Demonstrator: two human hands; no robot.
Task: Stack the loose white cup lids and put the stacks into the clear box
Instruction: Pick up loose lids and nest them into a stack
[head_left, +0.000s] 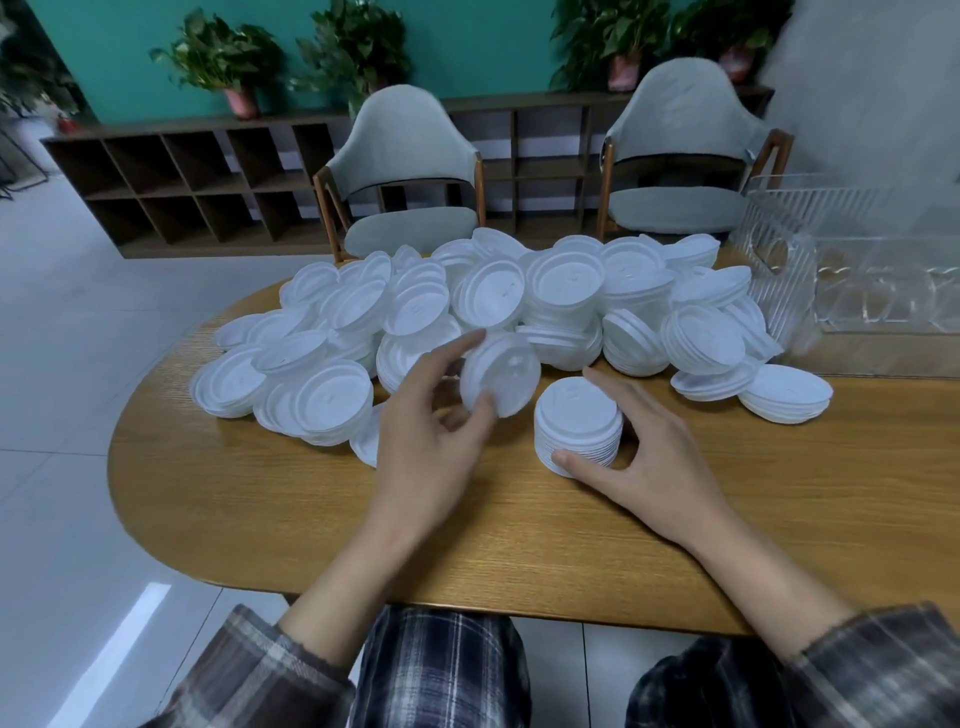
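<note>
A big heap of loose white cup lids covers the far half of the wooden table. My left hand pinches a single white lid, tilted on edge just in front of the heap. To its right a short neat stack of lids stands on the table. My right hand curls around this stack, thumb at its near base and fingers behind it. The clear box stands at the far right of the table, with ribbed walls and a cut-out handle.
Two grey chairs stand behind the table in front of a low dark shelf with potted plants on top. Small piles of lids lie near the box. Bare wood lies between me and the lids.
</note>
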